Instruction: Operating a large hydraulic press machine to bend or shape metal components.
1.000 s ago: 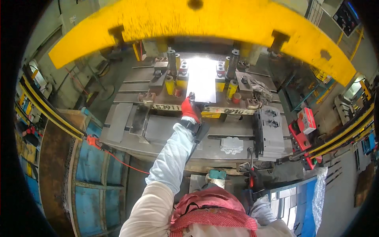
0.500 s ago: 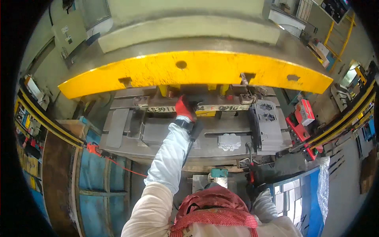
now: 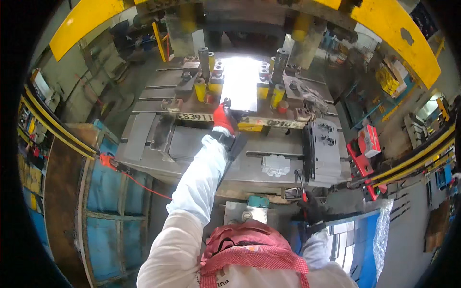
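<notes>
My left hand [image 3: 224, 120], in a red and dark glove, reaches to the front edge of the lower press die [image 3: 201, 109]. Its fingers are closed round a dark tool [image 3: 227, 102], whose tip meets the near left corner of a bright metal sheet [image 3: 241, 86]. The sheet lies in the die between upright posts; I cannot make out the tool's exact kind. Low on the right, my right hand [image 3: 313, 207], in a black glove, is closed on a red-handled tool [image 3: 304, 196] with a thin metal shank pointing up at the bed's front edge.
Above hangs the raised yellow press ram [image 3: 403, 38]. On the bed are flat grey plates [image 3: 185, 149], a small stack of shaped plates [image 3: 275, 165] and a taller stack of cut plates [image 3: 324, 153]. Striped guard bars [image 3: 57, 132] flank both sides. A red box [image 3: 370, 140] stands at right.
The yellow ram has risen, uncovering the die posts and the bright sheet. My left hand stays at the die's front edge. My right hand shows more fully on the red-handled tool.
</notes>
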`<state>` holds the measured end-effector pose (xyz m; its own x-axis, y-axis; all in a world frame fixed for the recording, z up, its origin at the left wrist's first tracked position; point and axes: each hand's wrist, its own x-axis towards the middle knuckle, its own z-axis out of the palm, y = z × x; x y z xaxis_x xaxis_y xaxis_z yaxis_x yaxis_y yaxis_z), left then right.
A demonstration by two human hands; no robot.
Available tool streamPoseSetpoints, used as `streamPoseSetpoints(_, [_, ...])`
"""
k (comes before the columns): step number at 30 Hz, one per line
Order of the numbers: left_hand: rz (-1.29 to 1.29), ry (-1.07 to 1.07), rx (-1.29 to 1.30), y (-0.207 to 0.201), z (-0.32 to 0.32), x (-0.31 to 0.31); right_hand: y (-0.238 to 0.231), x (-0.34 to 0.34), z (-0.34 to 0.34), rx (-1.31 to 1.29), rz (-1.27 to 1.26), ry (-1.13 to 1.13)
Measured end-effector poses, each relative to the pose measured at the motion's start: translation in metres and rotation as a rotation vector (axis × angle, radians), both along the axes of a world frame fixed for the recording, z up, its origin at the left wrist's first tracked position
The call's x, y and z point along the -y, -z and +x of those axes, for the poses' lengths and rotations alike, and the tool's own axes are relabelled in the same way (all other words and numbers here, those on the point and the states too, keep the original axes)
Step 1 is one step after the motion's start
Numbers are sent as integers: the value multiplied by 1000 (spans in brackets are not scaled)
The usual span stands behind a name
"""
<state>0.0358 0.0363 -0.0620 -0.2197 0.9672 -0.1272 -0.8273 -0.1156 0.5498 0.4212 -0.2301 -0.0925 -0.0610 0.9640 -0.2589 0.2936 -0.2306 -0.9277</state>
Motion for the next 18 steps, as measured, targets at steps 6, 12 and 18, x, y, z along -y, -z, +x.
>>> streamPoseSetpoints(6, [63, 73, -130, -6, -3, 13, -108, -61, -56, -8, 191, -106])
streamPoseSetpoints(12, [89, 136, 35, 14, -3, 15, -153, -251, -157, -177, 356, -466])
streamPoseSetpoints(18, [434, -255, -1308, 61, -24, -4, -152, -343, -218, -476, -28, -403])
